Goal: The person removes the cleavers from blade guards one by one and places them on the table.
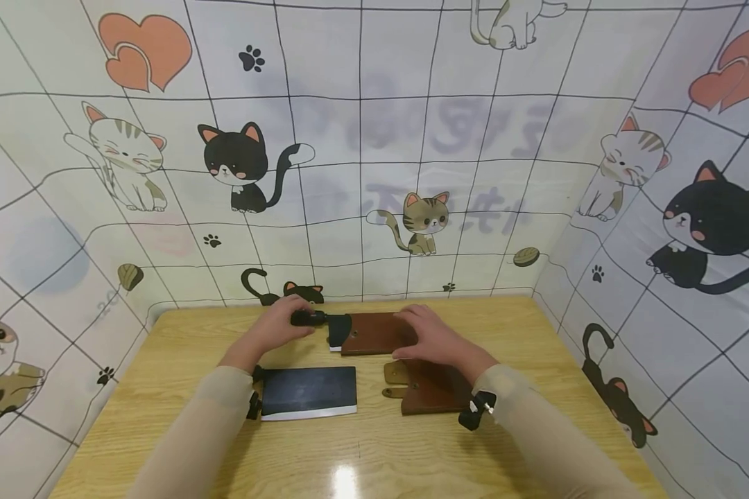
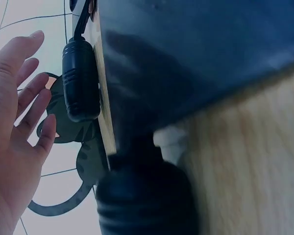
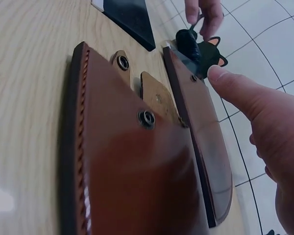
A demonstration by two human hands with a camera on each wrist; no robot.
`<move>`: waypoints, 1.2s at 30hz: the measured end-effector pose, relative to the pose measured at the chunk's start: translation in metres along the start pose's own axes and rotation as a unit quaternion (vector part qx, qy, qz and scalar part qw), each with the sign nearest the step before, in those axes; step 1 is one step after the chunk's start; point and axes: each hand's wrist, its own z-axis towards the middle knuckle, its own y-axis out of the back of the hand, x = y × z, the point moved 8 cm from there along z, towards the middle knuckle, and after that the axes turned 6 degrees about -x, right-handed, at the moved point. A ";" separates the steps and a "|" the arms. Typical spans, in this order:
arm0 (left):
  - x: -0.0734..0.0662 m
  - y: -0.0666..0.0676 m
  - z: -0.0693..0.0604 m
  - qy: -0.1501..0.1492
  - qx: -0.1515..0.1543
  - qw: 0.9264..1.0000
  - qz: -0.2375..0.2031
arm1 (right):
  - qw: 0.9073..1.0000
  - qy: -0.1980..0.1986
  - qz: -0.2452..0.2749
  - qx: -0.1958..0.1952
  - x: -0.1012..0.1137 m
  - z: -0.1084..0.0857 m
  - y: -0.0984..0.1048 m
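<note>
A cleaver in a brown leather sheath [image 1: 374, 334] lies at the back of the table, its black handle [image 2: 81, 81] pointing left. My left hand [image 1: 283, 324] is at that handle; the left wrist view shows its fingers loosely bent and not wrapped round it. Over the sheath's right end hovers my right hand [image 1: 433, 339], thumb and fingers spread; contact is unclear. In front on the left lies a bare cleaver with a dark blade [image 1: 308, 389] and a black ribbed handle [image 2: 147, 200]. A second brown sheath [image 3: 142, 161] with snap straps lies at front right, below my right hand.
The light wooden table [image 1: 362, 457] carries all these things. Behind it and at both sides hangs a white gridded cloth [image 1: 362, 138] with printed cats. Wrist-worn devices [image 1: 474, 410] sit close above the front sheath and the bare cleaver.
</note>
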 end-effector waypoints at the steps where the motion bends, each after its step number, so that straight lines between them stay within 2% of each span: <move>1: 0.000 -0.001 0.002 0.003 -0.001 1.000 0.003 | 1.000 0.000 -0.003 0.002 0.001 0.003 -0.002; 10: 0.010 -0.018 0.018 0.016 0.009 1.000 0.002 | 1.000 -0.004 -0.009 0.013 0.010 0.025 -0.012; 18: 0.021 -0.027 0.022 0.037 0.017 0.999 -0.023 | 0.999 -0.007 0.001 0.032 0.009 0.040 -0.026; 27: 0.020 -0.036 0.028 0.034 0.042 0.996 -0.066 | 0.999 0.001 -0.015 0.052 0.007 0.056 -0.049; 36: 0.021 -0.044 0.031 0.072 0.064 0.991 -0.089 | 0.997 -0.004 -0.029 0.067 0.010 0.062 -0.068</move>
